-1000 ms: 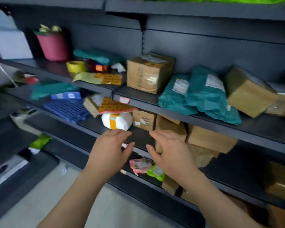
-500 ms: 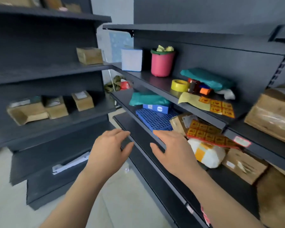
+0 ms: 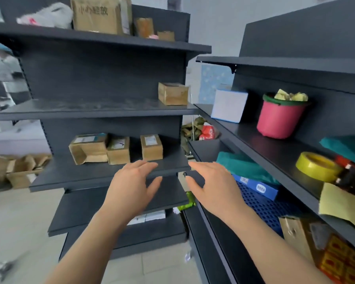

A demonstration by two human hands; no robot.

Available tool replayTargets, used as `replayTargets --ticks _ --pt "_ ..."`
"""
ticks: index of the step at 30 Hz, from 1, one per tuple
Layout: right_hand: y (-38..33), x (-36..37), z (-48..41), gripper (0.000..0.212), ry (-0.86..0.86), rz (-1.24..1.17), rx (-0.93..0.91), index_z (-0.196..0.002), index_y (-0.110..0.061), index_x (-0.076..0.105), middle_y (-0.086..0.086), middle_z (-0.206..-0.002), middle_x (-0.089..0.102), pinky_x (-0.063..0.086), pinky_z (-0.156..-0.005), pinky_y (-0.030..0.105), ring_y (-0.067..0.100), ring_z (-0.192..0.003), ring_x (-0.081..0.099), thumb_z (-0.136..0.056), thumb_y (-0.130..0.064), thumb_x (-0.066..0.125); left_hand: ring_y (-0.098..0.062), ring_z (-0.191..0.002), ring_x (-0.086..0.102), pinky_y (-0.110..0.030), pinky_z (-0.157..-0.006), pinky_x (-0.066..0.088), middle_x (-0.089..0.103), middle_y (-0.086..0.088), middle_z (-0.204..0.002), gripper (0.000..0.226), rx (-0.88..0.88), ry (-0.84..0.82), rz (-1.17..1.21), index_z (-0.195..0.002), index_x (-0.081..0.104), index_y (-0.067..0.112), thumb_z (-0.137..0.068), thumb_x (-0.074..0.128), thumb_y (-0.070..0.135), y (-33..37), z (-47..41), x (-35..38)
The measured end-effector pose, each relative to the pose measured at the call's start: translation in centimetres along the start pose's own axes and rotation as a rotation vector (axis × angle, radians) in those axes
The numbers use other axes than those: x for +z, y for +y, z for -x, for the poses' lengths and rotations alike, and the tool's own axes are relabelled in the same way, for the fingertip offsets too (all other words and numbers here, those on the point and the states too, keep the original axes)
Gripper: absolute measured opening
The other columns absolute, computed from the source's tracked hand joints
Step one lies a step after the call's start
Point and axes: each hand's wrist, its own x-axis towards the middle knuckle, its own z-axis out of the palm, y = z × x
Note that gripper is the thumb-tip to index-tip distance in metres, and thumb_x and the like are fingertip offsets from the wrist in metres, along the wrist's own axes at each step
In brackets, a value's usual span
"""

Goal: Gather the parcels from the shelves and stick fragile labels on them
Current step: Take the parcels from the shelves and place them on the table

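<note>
Three cardboard parcels stand in a row on a dark shelf [image 3: 103,175] ahead: a torn one [image 3: 88,148], a middle one [image 3: 118,150] and a right one [image 3: 151,147]. Another small parcel [image 3: 173,93] sits alone one shelf higher. My left hand [image 3: 131,188] and my right hand [image 3: 214,188] hover empty, fingers spread, in front of that shelf's edge, just below the right parcel. A sheet of orange-red fragile labels [image 3: 344,261] lies at the lower right beside a brown parcel [image 3: 295,234].
The right-hand shelving carries a white box [image 3: 229,105], a pink bucket [image 3: 280,117], a yellow tape roll [image 3: 316,167], teal mailer bags [image 3: 244,167] and a blue perforated tray [image 3: 262,203]. A large carton [image 3: 99,14] tops the left unit. Flattened cardboard [image 3: 14,169] lies on the floor at left.
The view has swung left from the right-hand shelves to the unit with the three parcels. Both hands stay raised, open and empty in front of me.
</note>
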Motion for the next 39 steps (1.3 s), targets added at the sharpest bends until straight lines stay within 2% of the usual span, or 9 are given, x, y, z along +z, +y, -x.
replayTargets --ticks 5,11,16,23,25,29,31,34,39 --pt "2.2 3.4 -6.5 0.04 -0.026 -0.015 -0.049 -0.123 -0.021 0.062 -0.006 -0.114 0.068 0.042 -0.095 0.033 0.015 -0.102 0.06 -0.087 -0.038 0.058 -0.021 -0.109 0.056 -0.033 -0.087 0.046 0.062 0.003 -0.122 0.04 -0.048 0.016 -0.04 -0.125 0.059 0.025 -0.088 0.057 0.042 -2.0 -5.9 2.2" --pt "4.9 7.4 -14.8 0.041 -0.044 0.001 -0.084 -0.127 -0.023 0.059 -0.007 -0.119 0.066 0.041 -0.097 0.032 0.017 -0.109 0.058 -0.089 -0.04 0.056 -0.02 -0.114 0.054 -0.034 -0.091 0.045 0.059 0.003 -0.126 0.043 -0.053 0.022 -0.043 -0.129 0.056 0.025 -0.09 0.055 0.042 -5.5 -14.6 4.8" --pt "6.8 10.2 -22.6 0.04 -0.004 -0.026 -0.055 -0.127 -0.022 0.059 -0.005 -0.119 0.066 0.043 -0.095 0.035 0.017 -0.111 0.058 -0.09 -0.037 0.058 -0.018 -0.113 0.053 -0.032 -0.092 0.045 0.059 0.006 -0.125 0.043 -0.012 0.012 -0.06 -0.129 0.055 0.027 -0.089 0.054 0.043 -8.9 -22.7 6.9" --pt "10.0 13.6 -32.9 0.043 0.045 -0.024 0.033 -0.129 -0.022 0.058 -0.004 -0.123 0.064 0.042 -0.096 0.03 0.016 -0.114 0.056 -0.089 -0.038 0.059 -0.018 -0.118 0.051 -0.034 -0.093 0.044 0.056 0.006 -0.13 0.047 0.058 0.005 -0.077 -0.133 0.05 0.028 -0.09 0.052 0.046 -13.0 -34.7 9.2" --pt "11.0 14.5 -35.1 0.043 0.055 -0.034 0.061 -0.128 -0.022 0.059 -0.003 -0.122 0.065 0.043 -0.091 0.027 0.017 -0.109 0.059 -0.089 -0.038 0.06 -0.019 -0.119 0.05 -0.036 -0.094 0.044 0.055 0.005 -0.131 0.048 0.079 -0.007 -0.072 -0.134 0.049 0.026 -0.091 0.052 0.045 -13.7 -37.7 10.1" --pt "13.5 15.8 -39.1 0.042 0.049 -0.031 0.081 -0.126 -0.021 0.06 -0.001 -0.12 0.065 0.042 -0.08 0.022 0.016 -0.083 0.064 -0.088 -0.038 0.06 -0.022 -0.117 0.051 -0.04 -0.093 0.045 0.056 0.001 -0.129 0.048 0.102 -0.027 -0.05 -0.134 0.048 0.024 -0.09 0.053 0.044 -14.2 -42.7 12.0" --pt "15.1 16.2 -41.6 0.043 0.064 -0.029 0.086 -0.127 -0.019 0.06 0.001 -0.126 0.062 0.041 -0.085 0.023 0.017 -0.094 0.063 -0.089 -0.037 0.06 -0.024 -0.114 0.052 -0.041 -0.091 0.046 0.056 -0.001 -0.127 0.049 0.103 -0.024 -0.032 -0.134 0.048 0.023 -0.09 0.054 0.043 -14.2 -45.1 12.9" --pt "17.7 16.8 -45.5 0.045 0.081 -0.02 0.075 -0.13 -0.018 0.057 0.002 -0.138 0.052 0.033 -0.1 0.024 0.016 -0.126 0.045 -0.089 -0.037 0.06 -0.025 -0.113 0.053 -0.039 -0.089 0.048 0.055 -0.003 -0.128 0.053 0.079 -0.037 0.002 -0.136 0.045 0.023 -0.089 0.056 0.043 -14.1 -48.5 14.3" --pt "21.6 18.2 -50.8 0.056 0.026 -0.007 0.063 -0.137 -0.024 0.048 0.003 -0.15 0.036 0.031 -0.106 0.032 0.019 -0.137 0.031 -0.087 -0.046 0.058 -0.025 -0.117 0.052 -0.039 -0.093 0.047 0.046 -0.005 -0.138 0.068 0.004 -0.045 0.077 -0.143 0.034 0.024 -0.085 0.059 0.05 -13.6 -53.2 17.0"
